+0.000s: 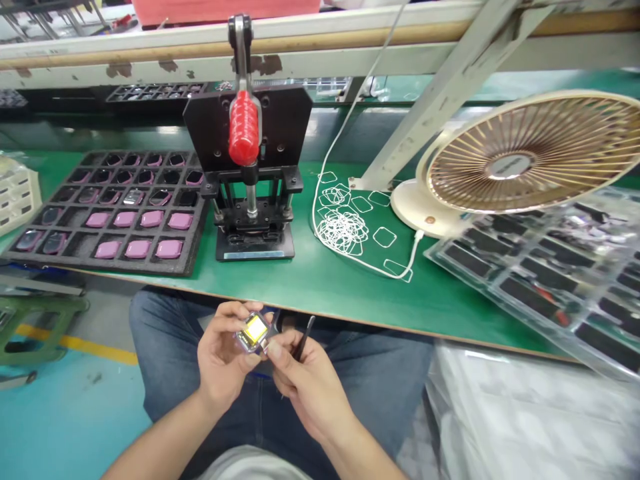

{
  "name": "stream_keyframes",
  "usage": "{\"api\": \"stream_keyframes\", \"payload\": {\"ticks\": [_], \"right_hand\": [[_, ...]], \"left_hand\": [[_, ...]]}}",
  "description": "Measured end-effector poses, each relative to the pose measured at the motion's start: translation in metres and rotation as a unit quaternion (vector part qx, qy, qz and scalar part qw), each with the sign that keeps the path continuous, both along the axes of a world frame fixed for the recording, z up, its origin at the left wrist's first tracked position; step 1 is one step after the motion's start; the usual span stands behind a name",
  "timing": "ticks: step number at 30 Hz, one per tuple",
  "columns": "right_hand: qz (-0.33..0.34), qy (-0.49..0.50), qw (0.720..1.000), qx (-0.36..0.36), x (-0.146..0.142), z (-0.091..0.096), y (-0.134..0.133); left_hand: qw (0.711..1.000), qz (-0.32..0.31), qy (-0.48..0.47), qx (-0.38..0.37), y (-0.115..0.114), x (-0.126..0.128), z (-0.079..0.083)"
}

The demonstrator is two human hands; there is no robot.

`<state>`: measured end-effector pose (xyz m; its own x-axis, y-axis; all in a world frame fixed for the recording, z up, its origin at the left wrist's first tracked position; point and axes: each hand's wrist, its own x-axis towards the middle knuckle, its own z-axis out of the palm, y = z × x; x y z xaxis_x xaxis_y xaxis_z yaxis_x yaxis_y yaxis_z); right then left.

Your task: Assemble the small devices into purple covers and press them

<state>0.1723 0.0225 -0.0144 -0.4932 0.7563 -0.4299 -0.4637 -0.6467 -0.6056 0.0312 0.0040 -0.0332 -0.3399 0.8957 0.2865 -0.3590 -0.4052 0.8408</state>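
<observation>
Above my lap, my left hand (223,350) is closed round the rim of a small smartwatch case (249,341). Its inside faces up and shows a bright yellow-and-white rectangular part (255,328). My right hand (305,377) pinches the near right edge of the same case between thumb and fingers; what exactly the fingertips grip there is too small to tell. Tucked in that hand is a slim dark tool, apparently tweezers (301,345), with one end pointing up past the fingers. Both hands are just in front of the table edge.
On the green table (280,287), a black foam tray (120,267) holds several pink and dark watch cases. Beside it stands a hand press (255,247) with a red handle. White ring gaskets (343,230), a cable, a fan (510,167) and a clear parts tray (500,293) lie rightward.
</observation>
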Motion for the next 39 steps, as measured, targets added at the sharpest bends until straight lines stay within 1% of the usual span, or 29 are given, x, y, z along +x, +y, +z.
{"api": "stream_keyframes", "payload": {"ticks": [2, 6, 10, 13, 19, 21, 23, 26, 29, 32, 34, 37, 39], "right_hand": [[-0.003, 0.005, 1.000, 0.004, -0.001, -0.001, -0.001], [0.012, 0.018, 1.000, 0.012, -0.002, -0.002, -0.003], [-0.008, 0.007, 0.999, 0.035, -0.002, -0.007, -0.005], [-0.004, 0.002, 0.999, 0.043, -0.003, -0.012, -0.006], [-0.014, 0.009, 0.999, 0.033, -0.007, -0.016, -0.008], [-0.017, -0.004, 0.999, 0.039, -0.008, -0.017, -0.009], [-0.027, -0.043, 0.996, 0.068, -0.008, -0.018, -0.009], [-0.042, -0.110, 0.984, 0.132, -0.008, -0.018, -0.008], [-0.055, -0.137, 0.973, 0.178, -0.010, -0.020, -0.006], [-0.097, -0.159, 0.959, 0.215, -0.012, -0.024, -0.005], [-0.120, -0.188, 0.939, 0.260, -0.011, -0.026, -0.007], [-0.127, -0.230, 0.901, 0.345, -0.006, -0.027, -0.009], [-0.134, -0.241, 0.880, 0.387, -0.002, -0.025, -0.010]], "left_hand": [[1.000, 0.000, 0.001, 0.005, 0.000, 0.000, -0.002], [1.000, 0.004, 0.006, 0.011, 0.000, 0.000, -0.002], [1.000, -0.004, -0.005, 0.000, 0.000, 0.000, -0.001], [1.000, -0.013, -0.020, -0.006, 0.000, 0.001, -0.001], [1.000, -0.013, -0.020, -0.001, 0.000, 0.002, -0.003], [1.000, -0.009, -0.018, -0.003, 0.000, 0.002, -0.004], [1.000, -0.009, -0.014, -0.005, 0.000, 0.001, -0.006], [1.000, -0.013, -0.007, -0.007, -0.001, 0.001, -0.008], [1.000, -0.012, -0.004, -0.009, -0.003, 0.003, -0.011], [1.000, -0.017, -0.009, -0.022, -0.004, 0.006, -0.012], [0.999, -0.024, -0.021, -0.036, -0.005, 0.007, -0.012], [0.998, -0.026, -0.036, -0.050, -0.005, 0.009, -0.012], [0.998, -0.024, -0.028, -0.049, -0.006, 0.011, -0.012]]}}
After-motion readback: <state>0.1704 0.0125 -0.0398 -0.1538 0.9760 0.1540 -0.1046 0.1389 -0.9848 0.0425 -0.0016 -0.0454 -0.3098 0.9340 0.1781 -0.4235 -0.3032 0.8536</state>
